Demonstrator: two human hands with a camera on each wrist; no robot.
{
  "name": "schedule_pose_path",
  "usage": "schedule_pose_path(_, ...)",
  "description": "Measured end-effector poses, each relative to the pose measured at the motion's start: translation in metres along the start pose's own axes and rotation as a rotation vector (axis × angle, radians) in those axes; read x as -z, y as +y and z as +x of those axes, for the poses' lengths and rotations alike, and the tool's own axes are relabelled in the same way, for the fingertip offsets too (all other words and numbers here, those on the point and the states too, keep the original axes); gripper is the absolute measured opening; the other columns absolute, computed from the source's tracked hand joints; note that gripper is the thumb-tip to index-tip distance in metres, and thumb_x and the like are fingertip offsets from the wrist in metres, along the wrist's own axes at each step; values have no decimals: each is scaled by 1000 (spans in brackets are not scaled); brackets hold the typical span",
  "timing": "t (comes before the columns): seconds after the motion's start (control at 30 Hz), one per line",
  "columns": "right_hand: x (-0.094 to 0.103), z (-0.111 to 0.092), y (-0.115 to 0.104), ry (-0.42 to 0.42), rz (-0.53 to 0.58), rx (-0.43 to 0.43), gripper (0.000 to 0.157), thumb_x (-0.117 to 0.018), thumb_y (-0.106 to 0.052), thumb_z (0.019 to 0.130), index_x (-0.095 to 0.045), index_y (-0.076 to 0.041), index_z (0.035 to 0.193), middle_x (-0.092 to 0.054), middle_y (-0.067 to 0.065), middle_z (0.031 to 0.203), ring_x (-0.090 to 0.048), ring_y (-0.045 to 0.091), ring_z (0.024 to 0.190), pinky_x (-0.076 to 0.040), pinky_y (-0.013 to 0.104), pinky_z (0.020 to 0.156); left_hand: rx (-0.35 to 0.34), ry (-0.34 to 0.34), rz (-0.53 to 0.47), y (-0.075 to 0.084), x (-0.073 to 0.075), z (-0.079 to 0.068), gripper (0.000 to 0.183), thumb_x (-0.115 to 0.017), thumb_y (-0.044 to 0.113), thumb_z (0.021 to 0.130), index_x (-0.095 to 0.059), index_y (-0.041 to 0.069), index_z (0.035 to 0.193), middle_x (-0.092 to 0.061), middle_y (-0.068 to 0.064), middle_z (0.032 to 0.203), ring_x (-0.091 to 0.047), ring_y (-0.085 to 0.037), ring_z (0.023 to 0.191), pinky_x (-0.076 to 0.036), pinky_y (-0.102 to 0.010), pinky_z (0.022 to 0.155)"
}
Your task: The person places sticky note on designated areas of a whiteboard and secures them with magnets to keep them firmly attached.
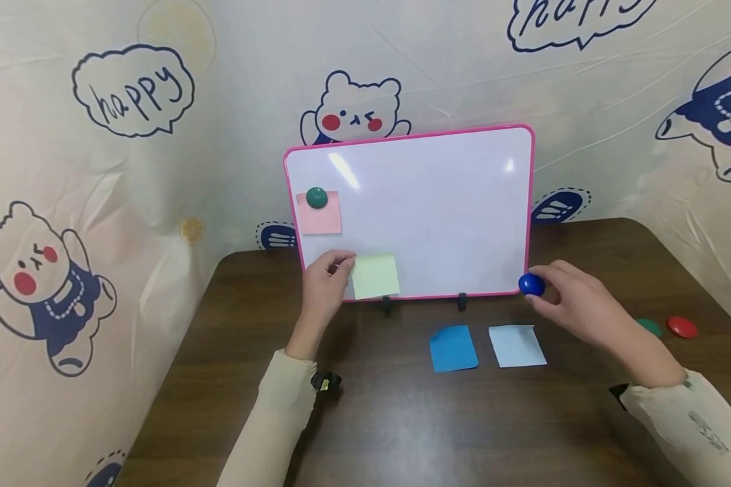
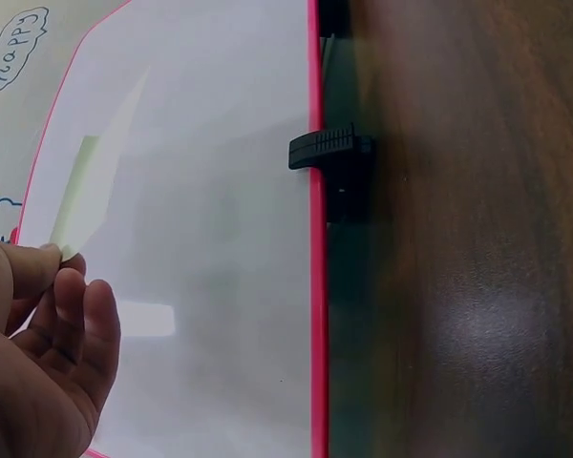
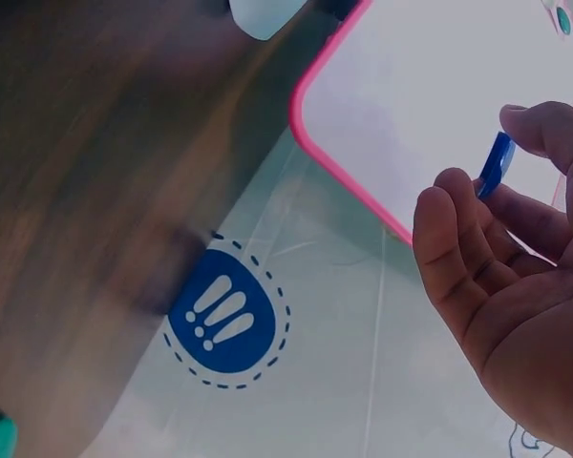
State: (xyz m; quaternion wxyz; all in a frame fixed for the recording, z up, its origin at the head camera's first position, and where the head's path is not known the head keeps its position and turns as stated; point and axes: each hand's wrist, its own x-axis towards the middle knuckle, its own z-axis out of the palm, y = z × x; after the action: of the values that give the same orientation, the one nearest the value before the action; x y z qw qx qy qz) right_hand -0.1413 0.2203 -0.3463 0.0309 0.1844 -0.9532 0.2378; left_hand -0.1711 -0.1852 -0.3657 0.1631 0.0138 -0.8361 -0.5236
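pale sleeves cover my forearms, nearest of all. my left hand pinches the pale green note near its upper left corner, in front of the lower left part of the whiteboard — whether the paper touches the surface, i cannot tell. my right hand grips the blue magnet between thumb and finger, by the board's lower right corner. above my left hand, a pink note sits on the board under a green magnet. black clips show at the bottom edge. on the brown table lie a blue note and, just right of it, a light blue note; beyond my right wrist, a red magnet — with a second green one partly hidden beside it. a cartoon-printed cloth hangs behind.
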Motion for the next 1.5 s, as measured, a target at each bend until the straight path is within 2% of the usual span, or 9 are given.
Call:
schedule_pose_path(0.13,-1,3,-3,-2,8,16,49,-79,-16,88,-60,4,129,-60,18,113,-62,33,94,-57,52,79,-3,20,1,0,-1,3,22,-66,27,99,-74,15,116,-68,4,102,-61,-20,85,-56,-36,74)
schedule_pose_path(0.33,-1,8,-5,4,1,53,50,-79,-15,88,-59,6,130,-60,17,110,-62,29,89,-59,47,75,-60,27,-6,2,-1,10,22,-66,21,99,-69,12,120,-66,-2,96,-59,-22,82,-53,-37,70)
schedule_pose_path(0.47,-2,13,-7,15,-4,88,50,-79,-14,89,-60,6,130,-60,16,108,-59,25,83,-59,41,71,-66,44,-12,4,-2,14,18,-67,19,99,-69,11,115,-66,-3,95,-57,-23,83,-52,-37,70)
schedule_pose_path(0.63,-5,20,-13,44,-11,133,48,-79,-12,87,-61,5,128,-60,14,104,-58,25,83,-59,43,72,-53,62,-15,9,-4,18,15,-68,23,99,-70,11,109,-65,-2,94,-57,-23,84,-51,-37,71)
schedule_pose_path(0.9,-7,32,-27,31,48,139,51,-79,-16,89,-59,3,131,-60,14,108,-60,25,85,-59,39,71,-69,72,5,16,-7,24,17,-67,25,99,-70,11,109,-65,-1,94,-58,-21,83,-53,-36,70)
schedule_pose_path(1.17,-2,48,-46,38,53,145,50,-78,-18,90,-60,2,132,-61,14,107,-58,25,84,-58,37,69,-86,58,-22,24,-9,36,15,-66,21,99,-70,9,108,-66,-3,98,-57,-22,85,-51,-34,71)
schedule_pose_path(1.5,3,66,-69,51,72,156,52,-76,-24,91,-59,-2,134,-61,12,111,-60,24,86,-59,38,71,-105,80,19,35,-15,52,15,-67,20,99,-71,8,108,-67,-2,98,-57,-20,84,-51,-34,72)
